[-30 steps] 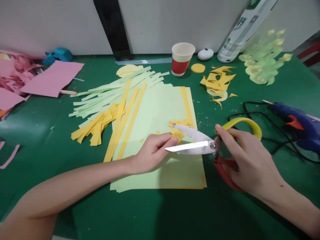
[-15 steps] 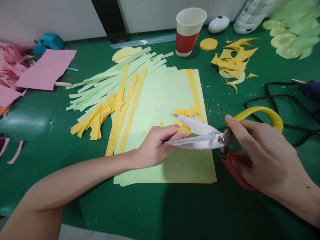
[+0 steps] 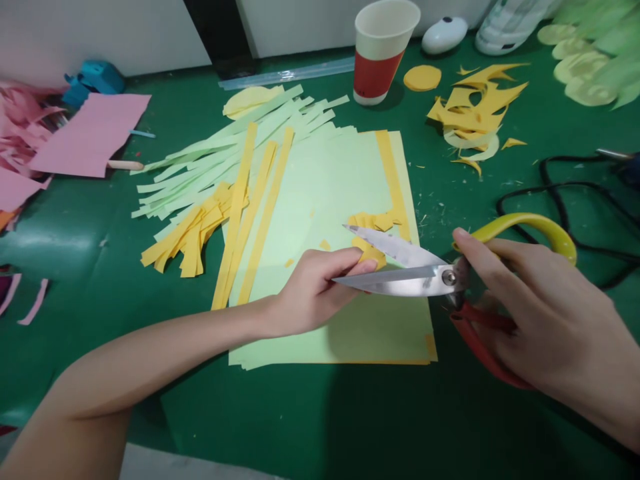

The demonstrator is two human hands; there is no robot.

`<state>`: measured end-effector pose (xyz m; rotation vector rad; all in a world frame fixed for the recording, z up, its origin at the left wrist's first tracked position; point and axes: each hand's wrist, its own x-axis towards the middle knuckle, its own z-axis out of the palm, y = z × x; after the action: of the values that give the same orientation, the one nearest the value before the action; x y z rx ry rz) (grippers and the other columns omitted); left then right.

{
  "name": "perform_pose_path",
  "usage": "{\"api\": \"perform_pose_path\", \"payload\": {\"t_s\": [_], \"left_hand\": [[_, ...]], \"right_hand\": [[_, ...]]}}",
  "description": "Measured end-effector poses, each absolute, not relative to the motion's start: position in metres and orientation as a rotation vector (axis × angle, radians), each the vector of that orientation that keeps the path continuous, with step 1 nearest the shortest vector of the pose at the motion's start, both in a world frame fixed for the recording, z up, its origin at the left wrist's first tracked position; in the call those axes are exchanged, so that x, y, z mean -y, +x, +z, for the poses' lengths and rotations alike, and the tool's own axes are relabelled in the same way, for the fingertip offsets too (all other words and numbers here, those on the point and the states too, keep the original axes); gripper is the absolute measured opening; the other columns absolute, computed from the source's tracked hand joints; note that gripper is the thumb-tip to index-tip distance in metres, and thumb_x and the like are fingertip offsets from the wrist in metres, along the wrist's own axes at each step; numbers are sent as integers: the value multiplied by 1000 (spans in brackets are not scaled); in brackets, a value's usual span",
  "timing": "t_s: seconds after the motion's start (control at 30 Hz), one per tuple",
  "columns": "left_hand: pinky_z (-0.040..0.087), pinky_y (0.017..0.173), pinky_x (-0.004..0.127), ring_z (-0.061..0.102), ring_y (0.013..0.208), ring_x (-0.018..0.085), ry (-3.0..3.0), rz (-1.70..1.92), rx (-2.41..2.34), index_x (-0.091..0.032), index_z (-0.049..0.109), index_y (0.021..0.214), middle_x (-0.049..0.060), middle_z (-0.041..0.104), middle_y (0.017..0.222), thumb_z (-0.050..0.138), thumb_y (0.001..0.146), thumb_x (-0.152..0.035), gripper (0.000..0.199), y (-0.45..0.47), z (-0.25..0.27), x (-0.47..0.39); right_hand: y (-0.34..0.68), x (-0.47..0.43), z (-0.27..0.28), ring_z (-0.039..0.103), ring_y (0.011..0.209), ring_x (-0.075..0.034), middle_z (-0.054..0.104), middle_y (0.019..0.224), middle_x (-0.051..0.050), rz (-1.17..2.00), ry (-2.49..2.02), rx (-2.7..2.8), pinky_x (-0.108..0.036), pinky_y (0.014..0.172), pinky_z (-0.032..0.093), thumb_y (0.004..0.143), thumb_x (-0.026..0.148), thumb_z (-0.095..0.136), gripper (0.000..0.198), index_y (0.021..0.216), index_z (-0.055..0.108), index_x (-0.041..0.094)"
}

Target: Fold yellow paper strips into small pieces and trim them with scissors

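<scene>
Fingers (image 3: 350,267) of the left hand (image 3: 313,293) are curled nearly closed, pinching a small piece of yellow paper (image 3: 369,252) between thumb and fingertips, near the middle of the scene. The scrap looks light, thin and floppy, easily creased or torn, so it likely needs a gentle pinch close to the cutting line to stay steady. Just right of it, the right hand (image 3: 540,320) wraps its fingers around the handles of large scissors (image 3: 415,273), one loop yellow, one red. The blades stand partly open, straddling the scrap beside the left fingertips. Scissors seem stiff and heavy by comparison. Beneath both hands lies a stack of pale green paper sheets (image 3: 320,200) on the green tabletop (image 3: 300,420). Farther left are cut green and yellow strips (image 3: 200,193); far behind, a red and white paper cup (image 3: 380,50).
</scene>
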<state>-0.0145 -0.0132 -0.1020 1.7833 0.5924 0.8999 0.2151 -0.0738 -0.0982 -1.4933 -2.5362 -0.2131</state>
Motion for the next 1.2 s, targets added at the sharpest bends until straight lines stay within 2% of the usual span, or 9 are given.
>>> {"api": "perform_pose_path", "payload": {"t_s": [0.13,0.33,0.73,0.9,1.07,1.2], "left_hand": [[22,40,17,24,44,4,1813,908,-589,-18,31,55,-7,30,52,43,84,-10,32,-15,-103,13],[30,42,15,39,47,4,1758,857,-602,-16,45,63,-5,47,57,42,80,-4,21,-18,-105,14],[42,50,16,56,60,7,1663,839,-581,-17,48,69,-1,57,64,41,82,-7,18,-18,-107,14],[41,49,16,54,58,6,1644,834,-596,-17,49,69,-2,55,62,40,82,-7,18,-18,-106,14],[29,39,17,38,44,4,1711,794,-659,-15,52,66,-4,48,57,38,80,-7,21,-18,-105,13],[28,39,17,37,42,5,1766,765,-704,-15,52,63,-4,44,53,36,81,-9,26,-18,-104,13]], "right_hand": [[215,72,-98,53,76,-32,53,94,-15,-251,-1450,2514,-42,58,48,75,11,40,80,147,5,19],[215,73,-97,52,66,-24,52,84,-8,-221,-1470,2492,-32,49,45,78,9,40,79,147,6,24],[216,75,-98,55,69,-24,57,84,-7,-392,-1481,2502,-31,50,43,79,11,44,76,147,11,20],[217,75,-98,55,68,-22,56,83,-5,-397,-1482,2508,-30,49,42,79,9,43,76,147,10,21],[215,76,-97,54,66,-21,55,81,-5,-419,-1493,2497,-29,45,40,80,10,41,74,146,11,21],[216,76,-99,55,68,-20,56,82,-4,-432,-1509,2491,-28,45,40,81,10,42,72,146,14,22]]}}
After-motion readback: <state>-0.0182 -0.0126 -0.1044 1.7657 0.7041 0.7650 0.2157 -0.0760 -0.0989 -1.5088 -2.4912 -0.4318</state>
